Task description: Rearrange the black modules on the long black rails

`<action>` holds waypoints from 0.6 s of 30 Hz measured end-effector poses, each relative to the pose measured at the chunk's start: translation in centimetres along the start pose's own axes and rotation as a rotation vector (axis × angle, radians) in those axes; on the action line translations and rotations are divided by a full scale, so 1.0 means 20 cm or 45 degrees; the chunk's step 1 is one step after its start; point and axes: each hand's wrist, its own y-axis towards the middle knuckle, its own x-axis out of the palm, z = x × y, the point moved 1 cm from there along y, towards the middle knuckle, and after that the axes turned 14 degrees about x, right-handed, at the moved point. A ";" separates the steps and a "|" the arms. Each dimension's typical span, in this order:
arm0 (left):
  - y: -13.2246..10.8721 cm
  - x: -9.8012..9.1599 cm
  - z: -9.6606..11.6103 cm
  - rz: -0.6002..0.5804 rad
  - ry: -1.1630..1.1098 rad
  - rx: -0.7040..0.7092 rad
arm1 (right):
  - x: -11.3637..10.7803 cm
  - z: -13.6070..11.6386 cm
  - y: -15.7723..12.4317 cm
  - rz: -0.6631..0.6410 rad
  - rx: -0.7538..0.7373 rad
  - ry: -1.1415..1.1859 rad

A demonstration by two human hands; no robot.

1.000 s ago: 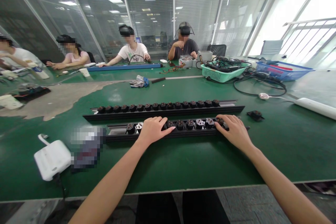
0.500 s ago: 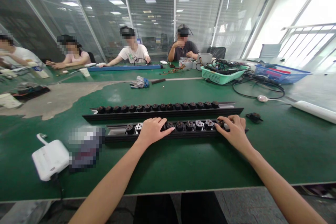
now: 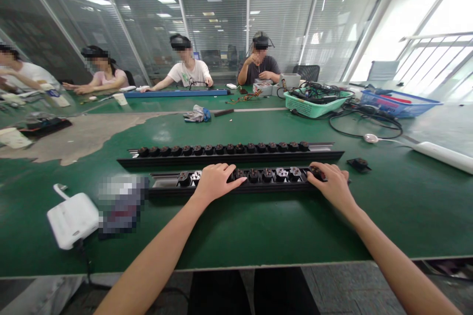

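Right hand (image 3: 332,182), thumb and fingers closed about a dark socket (image 3: 317,173), has shifted slightly rightward; the gap to the next socket (image 3: 294,174) in the near rail (image 3: 273,188) widens, suggesting spacing adjustment. Left hand (image 3: 216,180) lies part-open across the rail, grip unclear.

Hands on the near strip (image 3: 273,187)

From here, I see a green table (image 3: 277,236) with two long black strips lying roughly parallel, each carrying a row of sockets. The left hand (image 3: 217,182) lies across the near one, covering several sockets. The right hand (image 3: 329,179) has thumb and fingers around a dark socket (image 3: 318,173) towards the right end (whether gripped or only touched, I can't tell). Beyond them is the far strip (image 3: 231,158), with a loose black piece (image 3: 358,164) off its right end. A white box (image 3: 72,220) sits to the left; farther back, a green basket (image 3: 310,110) holds tangled cables (image 3: 314,92).
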 end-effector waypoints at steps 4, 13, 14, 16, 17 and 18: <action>0.00 0.00 0.00 -0.003 0.012 0.011 | 0.00 0.05 0.01 0.005 0.025 0.001; 0.00 0.00 0.00 -0.021 0.010 0.005 | -0.02 0.08 0.02 0.020 0.081 0.021; 0.00 0.00 0.00 -0.025 0.011 0.003 | -0.02 0.09 0.02 0.019 0.091 0.021; 0.00 0.00 0.00 -0.031 0.010 -0.001 | -0.02 0.09 0.02 0.019 0.109 0.024; 0.00 0.00 0.00 -0.031 0.007 -0.002 | -0.03 0.10 0.03 0.020 0.115 0.025; 0.00 0.00 0.00 -0.028 0.002 -0.002 | -0.03 0.11 0.03 0.022 0.118 0.027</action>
